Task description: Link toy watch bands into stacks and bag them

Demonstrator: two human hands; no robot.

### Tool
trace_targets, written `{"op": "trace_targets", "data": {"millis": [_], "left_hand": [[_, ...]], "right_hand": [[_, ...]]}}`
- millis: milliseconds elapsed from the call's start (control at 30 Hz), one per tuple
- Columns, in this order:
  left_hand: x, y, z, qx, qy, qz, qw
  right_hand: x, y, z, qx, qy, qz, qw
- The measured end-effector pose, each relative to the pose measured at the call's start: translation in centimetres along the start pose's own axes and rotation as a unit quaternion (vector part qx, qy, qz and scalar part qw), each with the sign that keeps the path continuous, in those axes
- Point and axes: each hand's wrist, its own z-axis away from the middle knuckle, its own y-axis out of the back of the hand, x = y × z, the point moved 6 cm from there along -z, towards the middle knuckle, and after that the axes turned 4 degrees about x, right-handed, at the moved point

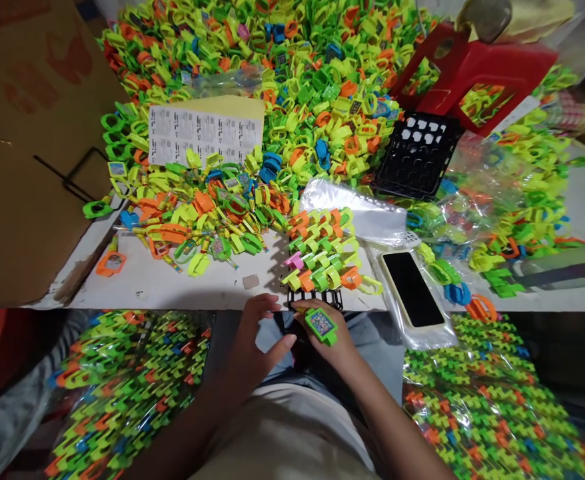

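A green toy watch (pixel 321 325) with a small picture on its face is in my right hand (pixel 333 341), at the table's front edge. My left hand (pixel 258 337) is just left of it, thumb and fingers apart and nothing between them. Right in front of my hands stands a black slotted rack (pixel 325 298), with its near slots bare. Rows of yellow, green, orange and pink toy watches (pixel 321 252) fill the rest of the rack.
A phone (pixel 413 289) in a plastic bag lies to the right. Behind are a black tray (pixel 417 157), a sticker sheet (pixel 205 132), a red plastic stool (pixel 477 80) and a heap of toy watches (pixel 317 87). A cardboard box (pixel 32 167) stands left. Bagged watches (pixel 492 400) sit below the table.
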Motion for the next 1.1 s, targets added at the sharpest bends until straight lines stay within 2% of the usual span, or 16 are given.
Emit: {"op": "trace_targets", "data": {"millis": [200,300,467,600,800,967,1100], "left_hand": [[2.5,-1.3,-0.2,-0.048,-0.168,-0.095,0.980],[2.8,-2.1,-0.1,-0.039,-0.204,-0.115,0.971],[3.2,-3.8,0.9,-0.048,-0.253,-0.172,0.951],[3.2,-4.0,1.5,-0.033,-0.258,-0.186,0.947],[2.7,-3.7,1.1,-0.011,-0.235,-0.185,0.954],[1.5,-2.7,0.3,0.051,-0.198,-0.142,0.969],[0.0,-1.8,-0.9,0.068,-0.133,-0.116,0.982]], "right_hand": [[-0.5,-0.9,-0.7,-0.038,0.000,0.047,0.998],[-0.1,-1.0,-0.1,-0.038,-0.006,0.052,0.998],[1.2,-0.9,1.2,-0.032,0.030,0.067,0.997],[1.8,-0.8,1.2,-0.036,0.037,0.067,0.996],[1.1,-1.1,0.1,-0.068,-0.017,0.075,0.995],[-0.5,-1.8,-1.4,-0.121,-0.045,0.140,0.982],[-0.9,-2.1,-2.3,-0.138,-0.067,0.197,0.968]]}}
